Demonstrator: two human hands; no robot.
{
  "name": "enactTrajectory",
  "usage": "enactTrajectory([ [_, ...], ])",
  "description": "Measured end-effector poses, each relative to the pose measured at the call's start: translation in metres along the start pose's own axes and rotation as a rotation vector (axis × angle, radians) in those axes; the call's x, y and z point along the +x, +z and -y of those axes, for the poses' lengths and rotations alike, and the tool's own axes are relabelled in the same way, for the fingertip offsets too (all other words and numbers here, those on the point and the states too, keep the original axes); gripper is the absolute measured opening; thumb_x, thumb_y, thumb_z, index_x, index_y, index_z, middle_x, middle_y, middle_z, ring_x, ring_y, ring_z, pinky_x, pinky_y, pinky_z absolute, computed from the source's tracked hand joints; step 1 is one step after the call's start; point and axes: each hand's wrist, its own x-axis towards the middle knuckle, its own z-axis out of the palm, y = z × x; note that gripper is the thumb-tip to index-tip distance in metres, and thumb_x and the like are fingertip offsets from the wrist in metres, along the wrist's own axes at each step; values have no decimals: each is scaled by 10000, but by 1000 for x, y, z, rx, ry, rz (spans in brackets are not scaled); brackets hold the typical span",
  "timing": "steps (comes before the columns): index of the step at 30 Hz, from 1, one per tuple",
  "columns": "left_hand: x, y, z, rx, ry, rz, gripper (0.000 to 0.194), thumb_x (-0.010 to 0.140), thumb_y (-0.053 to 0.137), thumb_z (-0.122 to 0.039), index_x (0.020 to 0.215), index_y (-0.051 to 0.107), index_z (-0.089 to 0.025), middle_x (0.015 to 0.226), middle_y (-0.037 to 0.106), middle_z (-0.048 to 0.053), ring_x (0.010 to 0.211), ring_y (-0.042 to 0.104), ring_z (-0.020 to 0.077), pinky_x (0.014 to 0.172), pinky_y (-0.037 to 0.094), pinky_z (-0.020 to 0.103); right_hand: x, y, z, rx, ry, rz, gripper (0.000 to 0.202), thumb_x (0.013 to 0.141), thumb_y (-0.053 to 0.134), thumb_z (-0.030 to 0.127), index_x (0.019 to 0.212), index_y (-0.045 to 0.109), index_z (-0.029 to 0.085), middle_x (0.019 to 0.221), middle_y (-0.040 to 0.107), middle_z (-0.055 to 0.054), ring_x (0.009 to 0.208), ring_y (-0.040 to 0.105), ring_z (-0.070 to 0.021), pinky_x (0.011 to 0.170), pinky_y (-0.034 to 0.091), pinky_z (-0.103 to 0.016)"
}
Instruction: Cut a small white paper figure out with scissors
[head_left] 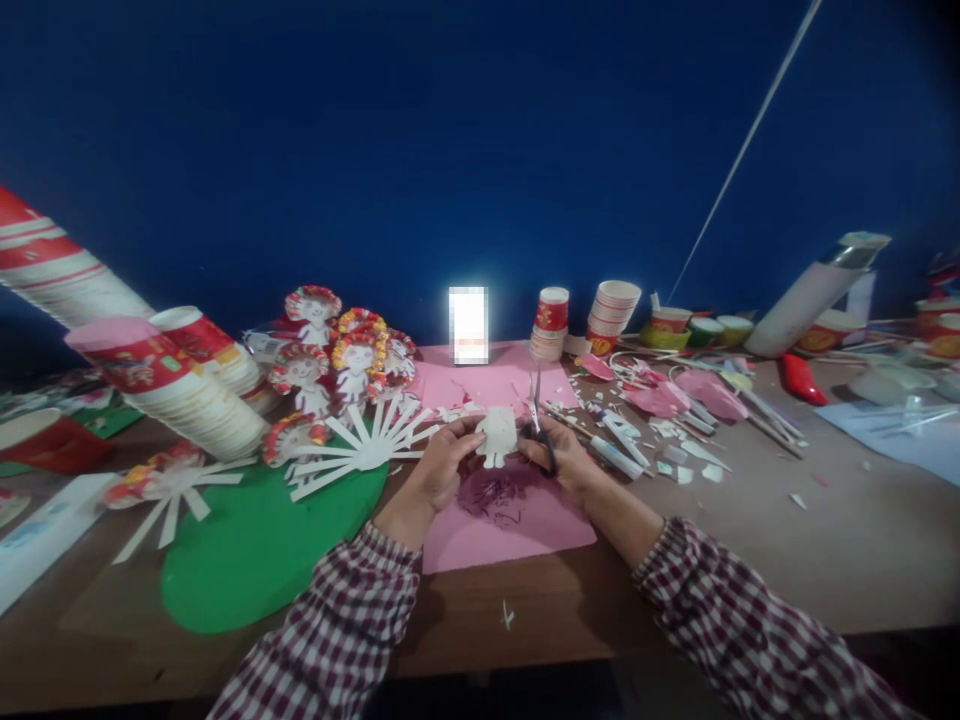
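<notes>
Between my hands is a small white paper cutout (pixel 497 436) shaped like a little figure, with legs at its lower edge and a squarer upper right corner. My left hand (pixel 442 462) pinches it from the left side. In my right hand (pixel 571 462) is a pair of scissors (pixel 535 398) with dark handles, its blades pointing up and away from me. The right fingertips are close to the cutout's right edge; whether they touch it I cannot tell. Below lies a pink sheet (pixel 517 540) with dark scribbled marks.
White paper fans (pixel 371 448) and a green sheet (pixel 262 560) lie to the left, near decorated paper figures (pixel 356 365). Stacked paper cups (pixel 176 390) lean at far left. Paper scraps (pixel 675 455) and markers (pixel 616 456) litter the right. A lit screen (pixel 469 325) stands at the back.
</notes>
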Motion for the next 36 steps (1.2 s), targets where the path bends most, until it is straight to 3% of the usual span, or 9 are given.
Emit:
enactTrajectory([
  [8,-1,-1,1,-26,-5,41,374,654,766,-208,1005,661,-128,801,696,51,656,616,119,592,474,215,0,1,1,8,3,1,352,593,803,282,885,626,194,623,577,53,549,508,-94,564,395,-240],
  [36,-2,-1,0,-16,-16,-6,431,627,781,-217,1022,631,-128,846,698,57,658,628,120,588,503,222,0,0,0,56,27,-4,358,560,823,230,861,633,194,567,552,64,532,492,-96,550,368,-219],
])
